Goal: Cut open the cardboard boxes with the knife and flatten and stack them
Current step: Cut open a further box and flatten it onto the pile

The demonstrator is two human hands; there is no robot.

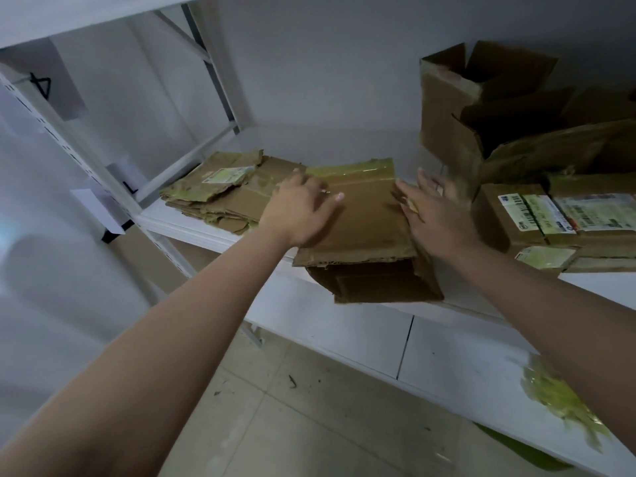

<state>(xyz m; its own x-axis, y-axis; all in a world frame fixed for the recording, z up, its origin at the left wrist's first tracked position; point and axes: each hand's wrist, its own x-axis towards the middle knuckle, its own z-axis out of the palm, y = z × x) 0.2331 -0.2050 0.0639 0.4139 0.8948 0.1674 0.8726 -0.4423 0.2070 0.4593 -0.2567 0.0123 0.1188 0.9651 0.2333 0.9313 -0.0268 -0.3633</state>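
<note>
- The left hand (303,215) lies palm-down with its fingers spread, flat on the left part of a flattened brown cardboard box (361,218) with a strip of shiny clear tape across its far end.
- The right hand (437,218) is also spread, fingers straight, set against the right edge of that same flattened box; whether it presses down or only touches I cannot tell.
- The flattened box sits between the two hands on a white metal shelf (192,225), its torn near edge overhanging the shelf front, with another folded brown piece showing beneath it.
- Just left of the left hand, a stack of flattened brown cardboard (220,197) with a pale green label lies on the shelf, partly under the box being held.
- Right of the right hand stand sealed brown cartons with printed shipping labels (537,218), close beside the wrist.
- Behind them, open brown cardboard boxes (481,108) with raised flaps crowd the back corner.
- On the lower white shelf, near the right forearm, lies a crumpled wad of yellowish tape (557,397).
</note>
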